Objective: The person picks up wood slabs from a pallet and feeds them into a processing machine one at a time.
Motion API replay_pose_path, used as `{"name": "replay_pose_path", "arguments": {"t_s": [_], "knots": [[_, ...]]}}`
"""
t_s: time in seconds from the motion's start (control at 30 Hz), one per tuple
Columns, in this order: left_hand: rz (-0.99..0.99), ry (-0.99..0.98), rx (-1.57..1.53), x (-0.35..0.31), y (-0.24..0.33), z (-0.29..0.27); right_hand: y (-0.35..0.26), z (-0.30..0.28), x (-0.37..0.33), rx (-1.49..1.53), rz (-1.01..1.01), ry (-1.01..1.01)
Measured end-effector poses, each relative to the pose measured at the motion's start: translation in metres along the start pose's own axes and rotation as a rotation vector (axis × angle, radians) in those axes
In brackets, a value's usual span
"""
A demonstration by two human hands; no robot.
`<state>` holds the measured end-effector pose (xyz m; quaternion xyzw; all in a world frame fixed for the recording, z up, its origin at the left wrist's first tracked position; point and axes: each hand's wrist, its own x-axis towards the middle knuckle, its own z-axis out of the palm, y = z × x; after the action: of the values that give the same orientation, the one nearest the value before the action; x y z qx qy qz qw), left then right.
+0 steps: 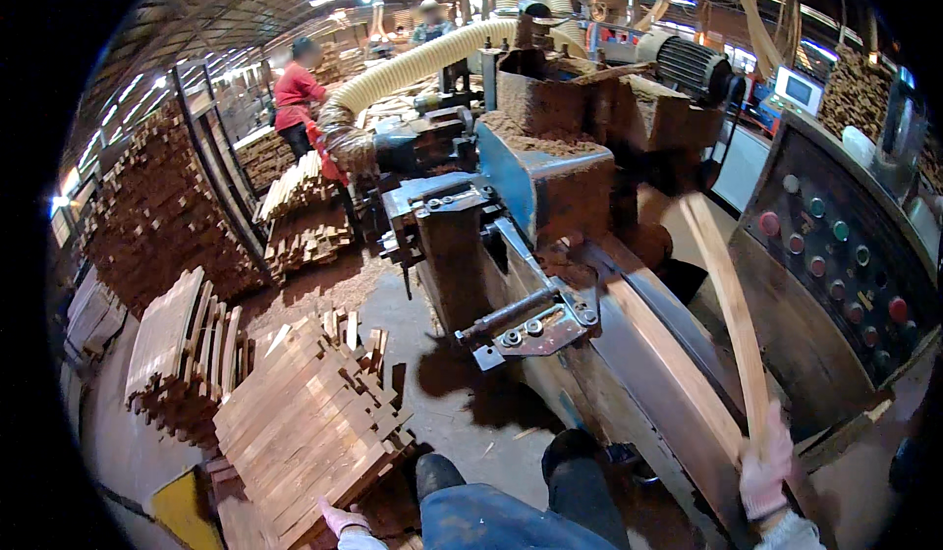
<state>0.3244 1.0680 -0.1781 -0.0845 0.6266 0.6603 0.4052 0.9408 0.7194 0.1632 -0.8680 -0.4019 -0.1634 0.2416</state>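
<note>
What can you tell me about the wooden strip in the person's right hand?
The wooden strip is long, narrow and straight-sided, light brown with a paler face, and looks like bare, unpainted wood. It seems whole. Its near end is gripped by the gloved right hand; from there it slants up and leftward in view, its far end apparently free. It appears between the machine bed and the button panel. Whether its near end touches the bed is unclear, and its slight bow may be lens distortion.

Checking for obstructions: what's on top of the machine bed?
A wooden strip lies lengthwise on the machine bed, left of the raised strip in the right hand. It covers the bed directly beneath; its far end cannot be made out.
</note>
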Motion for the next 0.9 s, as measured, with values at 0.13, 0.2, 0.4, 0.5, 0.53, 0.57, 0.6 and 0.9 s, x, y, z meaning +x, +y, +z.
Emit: {"name": "replay_pose_path", "arguments": {"t_s": [0.13,0.2,0.4,0.5,0.53,0.57,0.6,0.9], "knots": [[-0.016,-0.218,0.031,-0.017,0.031,-0.018,-0.028,0.068,0.093,0.185,-0.226,0.133],[-0.053,-0.484,-0.078,-0.019,0.049,-0.018,-0.069,0.11,0.134,0.317,-0.181,0.137],[-0.05,-0.774,-0.095,-0.17,0.071,0.103,-0.096,0.151,0.177,0.237,-0.259,0.077],[-0.075,-0.857,-0.074,-0.218,0.07,0.133,-0.071,0.107,0.107,0.268,-0.253,-0.084],[-0.079,-0.908,-0.062,-0.204,0.061,0.136,-0.058,0.089,0.079,0.166,-0.348,-0.019],[-0.124,-0.936,-0.038,-0.211,0.056,0.137,-0.044,0.057,0.05,0.132,-0.32,-0.119],[-0.175,-0.974,-0.006,-0.228,0.056,0.139,-0.025,0.03,0.024,0.083,-0.338,-0.164],[-0.372,-1.021,0.03,-0.245,0.016,0.128,-0.005,-0.034,-0.013,-0.043,-0.485,-0.31]]}}
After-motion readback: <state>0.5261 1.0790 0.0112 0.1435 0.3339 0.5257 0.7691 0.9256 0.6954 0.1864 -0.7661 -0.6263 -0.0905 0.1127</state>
